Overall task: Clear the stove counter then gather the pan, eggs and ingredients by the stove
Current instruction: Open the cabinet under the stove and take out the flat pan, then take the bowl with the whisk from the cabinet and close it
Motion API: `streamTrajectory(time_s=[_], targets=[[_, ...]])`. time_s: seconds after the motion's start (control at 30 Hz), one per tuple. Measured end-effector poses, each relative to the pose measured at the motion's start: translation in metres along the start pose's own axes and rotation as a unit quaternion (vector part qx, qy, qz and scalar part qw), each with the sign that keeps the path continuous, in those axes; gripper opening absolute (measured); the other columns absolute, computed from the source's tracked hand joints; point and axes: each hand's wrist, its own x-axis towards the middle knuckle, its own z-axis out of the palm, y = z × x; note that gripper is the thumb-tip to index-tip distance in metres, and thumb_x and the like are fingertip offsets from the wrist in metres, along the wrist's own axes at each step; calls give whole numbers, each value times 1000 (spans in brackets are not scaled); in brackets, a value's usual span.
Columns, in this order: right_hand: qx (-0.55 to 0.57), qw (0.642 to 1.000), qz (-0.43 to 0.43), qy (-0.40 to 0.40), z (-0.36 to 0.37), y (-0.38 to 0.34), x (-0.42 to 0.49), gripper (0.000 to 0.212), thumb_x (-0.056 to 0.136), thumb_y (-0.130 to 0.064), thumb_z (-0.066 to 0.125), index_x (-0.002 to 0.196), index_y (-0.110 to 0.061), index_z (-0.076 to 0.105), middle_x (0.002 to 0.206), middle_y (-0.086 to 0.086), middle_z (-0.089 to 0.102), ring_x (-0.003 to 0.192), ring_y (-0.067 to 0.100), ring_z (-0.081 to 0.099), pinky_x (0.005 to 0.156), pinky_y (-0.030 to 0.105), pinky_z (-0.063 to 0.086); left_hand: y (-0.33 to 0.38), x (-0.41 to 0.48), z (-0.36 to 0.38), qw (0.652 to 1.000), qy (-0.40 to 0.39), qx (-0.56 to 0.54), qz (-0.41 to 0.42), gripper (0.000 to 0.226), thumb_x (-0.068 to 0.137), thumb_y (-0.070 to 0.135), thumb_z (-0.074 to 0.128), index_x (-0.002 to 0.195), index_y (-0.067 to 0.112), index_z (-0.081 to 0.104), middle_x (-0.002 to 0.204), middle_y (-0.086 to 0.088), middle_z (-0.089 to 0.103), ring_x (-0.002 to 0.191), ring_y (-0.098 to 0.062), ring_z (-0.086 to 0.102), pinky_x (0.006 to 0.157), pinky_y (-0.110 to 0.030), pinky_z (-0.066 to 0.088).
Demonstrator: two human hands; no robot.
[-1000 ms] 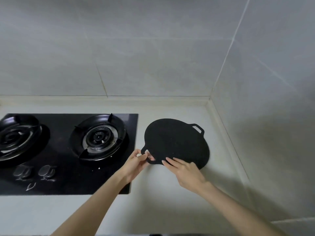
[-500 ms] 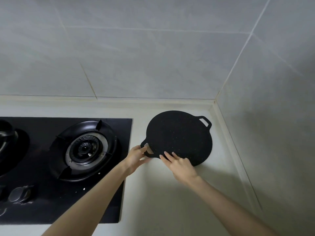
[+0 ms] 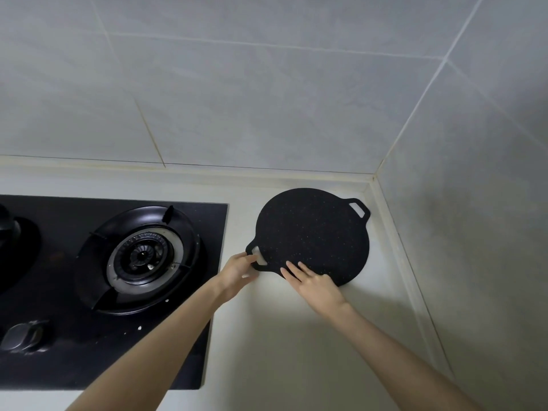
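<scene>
A flat round black speckled pan (image 3: 314, 232) with two loop handles lies on the pale counter (image 3: 281, 336) in the corner, right of the black gas stove (image 3: 89, 292). My left hand (image 3: 237, 271) pinches the pan's near-left loop handle. My right hand (image 3: 314, 283) lies with straight fingers on the pan's near edge. The far handle (image 3: 358, 207) points toward the corner walls. No eggs or ingredients are in view.
The stove's right burner (image 3: 142, 259) with its black ring support sits left of the pan. A knob (image 3: 25, 336) is at the stove's front left. Tiled walls (image 3: 267, 99) close the counter at the back and right.
The pan has slid away from me toward the back right corner, with both hands following it. The view has shifted right, so the left burner is almost out of frame.
</scene>
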Motion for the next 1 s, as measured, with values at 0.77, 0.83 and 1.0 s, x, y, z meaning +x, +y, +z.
streamTrajectory(time_s=[0.77,0.83,1.0], targets=[[258,930,-125,229,-110,-212,-36,41,96,-18,45,136,-31,47,130,-12,56,120,12,50,96,35,46,-25,-260,-195,969,121,-119,181,26,93,10,53,115,21,62,117,-4,65,112,-24,61,95,-38,47],[257,925,-159,230,-120,-260,-43,39,96,-20,46,133,-34,49,129,-16,56,121,7,49,95,35,47,-51,-303,-233,959,163,-129,192,24,92,12,55,112,22,64,119,-3,65,110,-23,62,94,-37,48],[237,920,-238,203,-135,-378,-62,39,96,-18,43,132,-32,51,128,-18,57,116,8,52,91,33,47,-125,-407,-313,931,275,-158,181,35,85,24,69,120,23,63,117,2,68,105,-16,66,92,-33,51]])
